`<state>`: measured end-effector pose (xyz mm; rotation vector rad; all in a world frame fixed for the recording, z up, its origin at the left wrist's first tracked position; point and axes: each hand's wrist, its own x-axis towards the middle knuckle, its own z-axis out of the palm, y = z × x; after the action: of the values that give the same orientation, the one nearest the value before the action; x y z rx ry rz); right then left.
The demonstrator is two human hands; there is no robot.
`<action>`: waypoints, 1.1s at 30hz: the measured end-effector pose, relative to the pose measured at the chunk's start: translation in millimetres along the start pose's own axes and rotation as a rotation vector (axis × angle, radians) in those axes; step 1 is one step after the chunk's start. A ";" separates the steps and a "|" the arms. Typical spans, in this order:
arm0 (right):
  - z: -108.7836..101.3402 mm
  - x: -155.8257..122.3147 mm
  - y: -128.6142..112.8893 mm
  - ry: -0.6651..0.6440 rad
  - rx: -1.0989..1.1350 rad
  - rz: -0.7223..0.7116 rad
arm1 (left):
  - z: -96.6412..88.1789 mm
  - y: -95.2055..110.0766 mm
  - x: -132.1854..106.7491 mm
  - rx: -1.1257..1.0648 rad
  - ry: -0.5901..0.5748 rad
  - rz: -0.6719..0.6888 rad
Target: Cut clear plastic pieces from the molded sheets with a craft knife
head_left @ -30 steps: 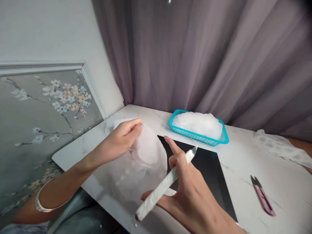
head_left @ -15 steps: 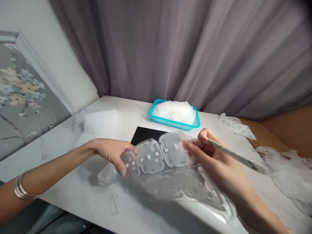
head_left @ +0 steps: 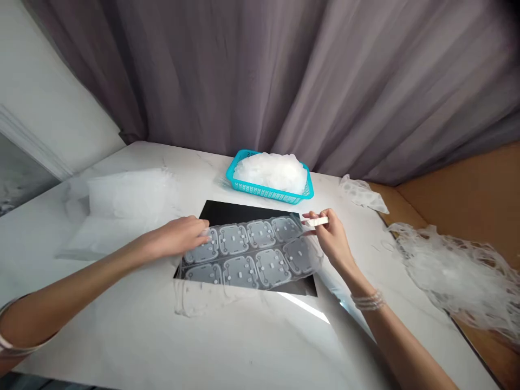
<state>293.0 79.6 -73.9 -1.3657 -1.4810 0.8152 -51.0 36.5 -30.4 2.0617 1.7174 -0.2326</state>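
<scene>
sheet point(head_left: 252, 252) covers mat point(head_left: 227, 212); right hand point(head_left: 333, 241) half-hides tool point(head_left: 317, 221)

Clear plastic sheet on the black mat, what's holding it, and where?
The left hand presses the clear plastic sheet at its left end; right hand grips its far right corner, a white stick in its fingers.

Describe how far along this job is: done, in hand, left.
Done: the blue basket holds loose clear pieces; emptied webbing lies at the right. In hand: a full sheet lies on the black mat, left hand on its edge, right hand gripping a white tool. Left: its pieces seem all in place; a stack waits.
</scene>
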 end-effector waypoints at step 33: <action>51.1 -34.9 -13.8 -0.184 -0.363 -0.094 | 66.4 74.8 68.0 0.330 0.423 0.707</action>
<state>238.7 49.2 -85.6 -1.5001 -1.8924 0.6460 45.7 58.5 -99.7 2.9833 1.0743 0.1702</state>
